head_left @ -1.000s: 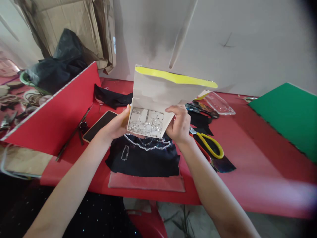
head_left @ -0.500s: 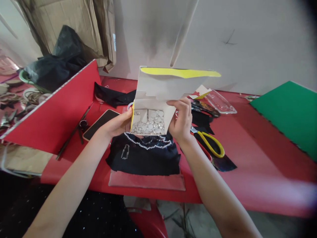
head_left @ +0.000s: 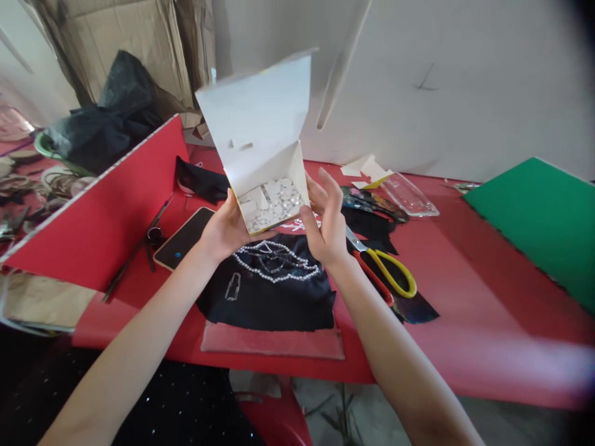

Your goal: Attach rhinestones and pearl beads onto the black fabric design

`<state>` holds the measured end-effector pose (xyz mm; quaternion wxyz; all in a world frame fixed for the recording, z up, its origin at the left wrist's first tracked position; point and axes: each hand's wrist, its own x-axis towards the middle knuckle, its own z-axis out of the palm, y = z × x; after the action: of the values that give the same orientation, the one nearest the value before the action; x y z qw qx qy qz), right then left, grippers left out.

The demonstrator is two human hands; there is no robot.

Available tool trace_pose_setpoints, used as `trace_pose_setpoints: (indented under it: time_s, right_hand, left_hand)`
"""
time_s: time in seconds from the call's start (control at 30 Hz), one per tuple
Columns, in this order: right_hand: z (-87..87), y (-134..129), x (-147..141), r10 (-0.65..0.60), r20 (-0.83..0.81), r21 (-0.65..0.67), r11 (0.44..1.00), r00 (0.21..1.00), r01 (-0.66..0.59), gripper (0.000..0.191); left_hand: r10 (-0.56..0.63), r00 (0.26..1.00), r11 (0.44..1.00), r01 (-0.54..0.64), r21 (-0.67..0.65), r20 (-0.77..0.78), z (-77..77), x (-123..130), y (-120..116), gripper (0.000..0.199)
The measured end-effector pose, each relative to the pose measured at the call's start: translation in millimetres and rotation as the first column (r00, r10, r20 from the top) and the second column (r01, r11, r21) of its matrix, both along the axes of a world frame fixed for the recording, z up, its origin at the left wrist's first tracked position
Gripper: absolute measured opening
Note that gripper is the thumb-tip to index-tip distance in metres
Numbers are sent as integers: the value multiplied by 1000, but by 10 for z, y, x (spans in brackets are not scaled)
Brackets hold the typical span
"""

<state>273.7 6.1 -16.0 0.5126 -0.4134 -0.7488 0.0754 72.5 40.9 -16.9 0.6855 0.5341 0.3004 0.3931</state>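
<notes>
A small white cardboard box (head_left: 294, 162) with its lid raised is tilted above the work area. White pearl-like beads (head_left: 283, 201) lie inside it. My left hand (head_left: 227, 228) grips the box's left side and bottom. At the right side, my right hand (head_left: 328, 223) has its fingers stretched apart, the thumb at or beside the near corner; whether it touches is unclear. Beneath lies a black cloth (head_left: 274, 310) bearing a curved outline of silvery beads (head_left: 274, 279) and a small clear frame-shaped piece (head_left: 233, 287).
Scissors with red and yellow handles (head_left: 395, 272) lie right of the cloth. A phone (head_left: 183, 238) rests at left. A red panel (head_left: 106, 210) and a green panel (head_left: 534, 217) stand at the sides. A clear plastic tray (head_left: 411, 195) sits near the wall.
The box has turned and tilted, its lid swinging up and to the left. My right hand's fingers have spread from their hold on the box's right side.
</notes>
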Motion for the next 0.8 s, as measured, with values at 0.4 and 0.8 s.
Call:
trace_pose_setpoints:
  time_s: [0.4, 0.8]
  right_hand:
    - [47, 44, 36, -217, -160, 49, 973, 963, 228, 32]
    - [96, 2, 24, -148, -89, 32, 988, 985, 151, 24]
  left_hand:
    - [-216, 976, 976, 217, 32, -33, -99, -48, -35, 61]
    - [-253, 948, 933, 292, 210, -195, -10, 66, -201, 77]
